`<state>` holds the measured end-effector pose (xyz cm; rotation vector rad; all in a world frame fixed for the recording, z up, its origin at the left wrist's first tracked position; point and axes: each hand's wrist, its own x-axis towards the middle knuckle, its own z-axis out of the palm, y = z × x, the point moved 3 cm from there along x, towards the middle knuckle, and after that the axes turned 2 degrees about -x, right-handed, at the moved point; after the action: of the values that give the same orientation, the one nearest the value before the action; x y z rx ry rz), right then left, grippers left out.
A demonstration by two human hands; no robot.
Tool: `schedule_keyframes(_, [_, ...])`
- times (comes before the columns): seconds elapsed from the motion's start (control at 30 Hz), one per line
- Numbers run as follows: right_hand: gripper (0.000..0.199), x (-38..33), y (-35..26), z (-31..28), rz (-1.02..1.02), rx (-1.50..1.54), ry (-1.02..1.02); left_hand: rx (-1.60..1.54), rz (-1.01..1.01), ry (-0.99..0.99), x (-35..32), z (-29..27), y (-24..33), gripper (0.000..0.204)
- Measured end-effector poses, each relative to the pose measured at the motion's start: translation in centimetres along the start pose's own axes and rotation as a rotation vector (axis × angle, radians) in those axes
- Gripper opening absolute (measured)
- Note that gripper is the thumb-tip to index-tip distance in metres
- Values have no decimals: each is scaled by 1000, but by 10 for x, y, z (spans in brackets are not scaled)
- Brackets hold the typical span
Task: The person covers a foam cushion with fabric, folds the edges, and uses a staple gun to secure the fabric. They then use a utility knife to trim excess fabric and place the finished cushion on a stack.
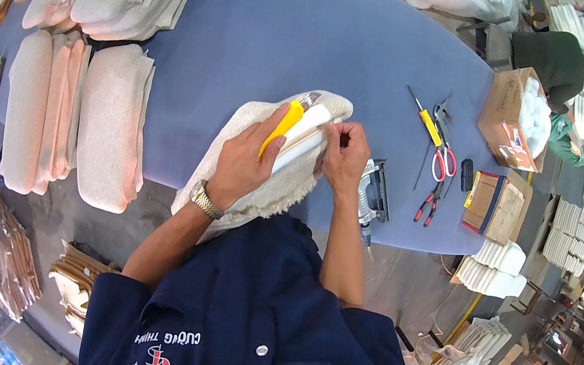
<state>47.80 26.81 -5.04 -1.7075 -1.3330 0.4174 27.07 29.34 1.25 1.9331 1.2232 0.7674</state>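
A cream, fleecy fabric cover point(235, 131) lies at the table's near edge, partly over my lap side, with a smooth white padded strip point(295, 154) showing along it. My left hand point(246, 160), with a watch at the wrist, is closed around a yellow-handled tool point(283, 128) and presses on the padding. The tool's shiny metal end points away from me; its exact kind is hard to tell. My right hand point(346, 153) pinches the right edge of the cover, thumb and fingertips together. Just right of that wrist lies a staple gun point(376, 192).
Farther right on the blue table point(278, 27) lie a yellow screwdriver point(430, 128), red-handled scissors point(444, 165), and red-handled pliers point(427, 204). Cardboard boxes point(500, 112) stand at the right end. Stacked cream padded pieces point(112, 123) fill the left. Another person point(551, 63) bends at the far right.
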Motion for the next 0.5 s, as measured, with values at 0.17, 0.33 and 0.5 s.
schedule_keyframes(0.17, [24,-19,24,10,452,558,87,136,62,-131,0,8,15,51])
schedule_keyframes(0.33, [22,-21,25,19,449,700,111,282,144,-319,18,2,25,50])
schedule_keyframes(0.5, [22,-18,20,21,457,735,101,282,185,-342,29,2,22,49])
